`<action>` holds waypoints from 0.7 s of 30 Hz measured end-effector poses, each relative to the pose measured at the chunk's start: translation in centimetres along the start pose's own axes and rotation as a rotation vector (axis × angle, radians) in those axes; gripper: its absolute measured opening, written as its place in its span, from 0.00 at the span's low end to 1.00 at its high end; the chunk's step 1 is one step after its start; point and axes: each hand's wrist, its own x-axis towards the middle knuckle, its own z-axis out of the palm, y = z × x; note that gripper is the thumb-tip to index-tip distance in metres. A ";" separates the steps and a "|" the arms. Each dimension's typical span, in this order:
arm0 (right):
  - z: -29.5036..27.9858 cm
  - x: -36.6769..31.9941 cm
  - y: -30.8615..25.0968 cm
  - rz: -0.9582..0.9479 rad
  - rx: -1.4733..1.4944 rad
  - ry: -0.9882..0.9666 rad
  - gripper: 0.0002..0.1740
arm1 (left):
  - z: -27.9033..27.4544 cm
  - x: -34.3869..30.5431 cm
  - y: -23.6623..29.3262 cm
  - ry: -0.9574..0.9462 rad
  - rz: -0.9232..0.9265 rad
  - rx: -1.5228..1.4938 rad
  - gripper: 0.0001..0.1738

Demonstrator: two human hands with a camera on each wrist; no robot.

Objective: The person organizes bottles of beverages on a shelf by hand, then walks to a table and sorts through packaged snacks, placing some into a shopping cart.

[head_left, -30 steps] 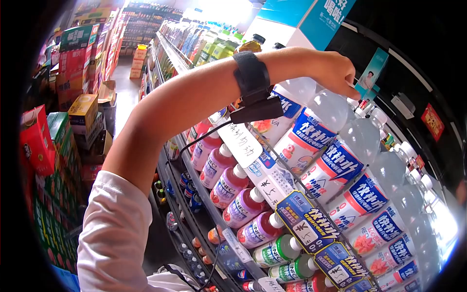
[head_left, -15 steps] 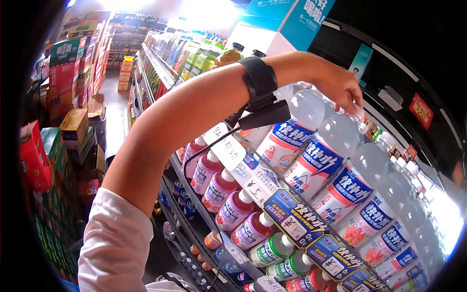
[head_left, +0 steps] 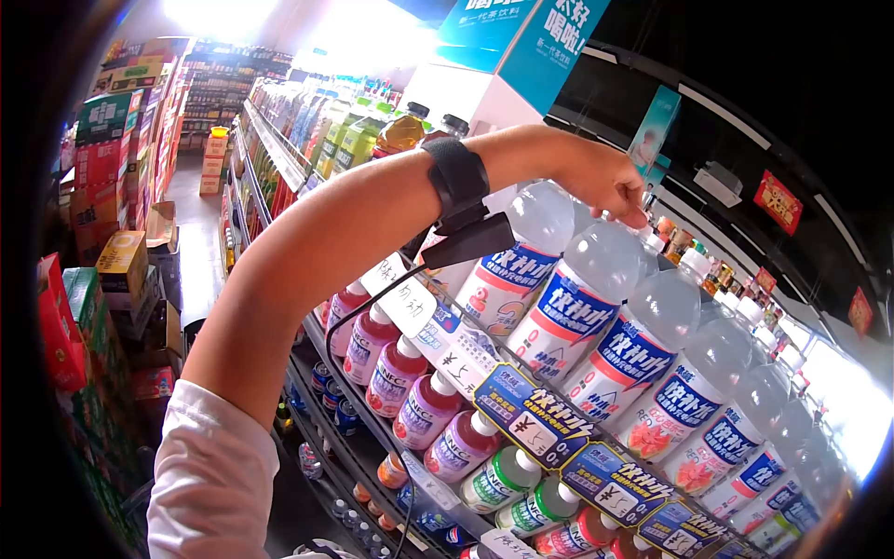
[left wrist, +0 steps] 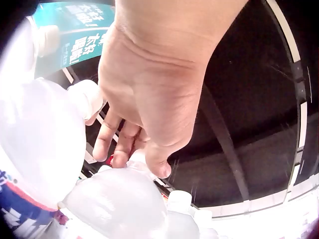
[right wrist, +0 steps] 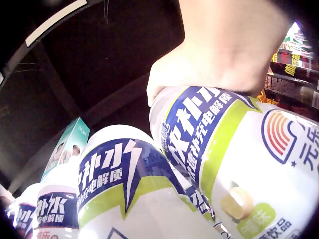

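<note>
From the left of the head view an arm reaches across large clear bottles with blue and white labels [head_left: 578, 299], and its left hand [head_left: 607, 186] is at the bottle tops. The left wrist view has the left hand [left wrist: 149, 94] pointing down, thumb and fingers curled round the white cap [left wrist: 138, 158] of one bottle [left wrist: 117, 204]. In the right wrist view the right hand [right wrist: 214, 64] lies against the far side of a bottle with a blue and yellow-green label [right wrist: 219, 134]; its fingers are hidden. The head view does not show the right hand.
Price cards [head_left: 533, 415] line the shelf edge above purple-labelled juice bottles [head_left: 426, 410]. Stacked cartons [head_left: 123, 265] stand across the aisle [head_left: 198, 214] at left. A blue-green printed pillar [head_left: 545, 51] rises behind the bottles.
The head view has shifted, and the bottles lie further left in it. The left hand's fingers, spread downward half a second ago, have come together at a bottle cap.
</note>
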 end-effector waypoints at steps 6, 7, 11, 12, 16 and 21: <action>0.0 0.3 0.4 0.038 0.009 -0.004 0.18 | 0.5 -0.5 1.2 0.049 -0.067 0.090 0.31; 0.0 0.3 0.6 0.043 0.011 -0.007 0.18 | 0.5 -0.5 1.3 0.053 -0.075 0.100 0.32; 0.1 0.4 1.3 0.061 0.009 -0.013 0.18 | 1.0 0.2 1.1 0.091 -0.084 0.174 0.32; 0.3 0.4 1.4 0.065 0.007 -0.019 0.18 | 1.2 0.4 0.8 0.118 -0.054 0.166 0.33; 0.5 0.5 1.8 0.086 0.011 -0.050 0.18 | 1.2 0.6 0.0 0.141 0.018 0.108 0.33; 0.5 0.5 2.2 0.149 -0.003 -0.081 0.18 | 0.4 0.7 -0.4 0.097 0.052 0.044 0.27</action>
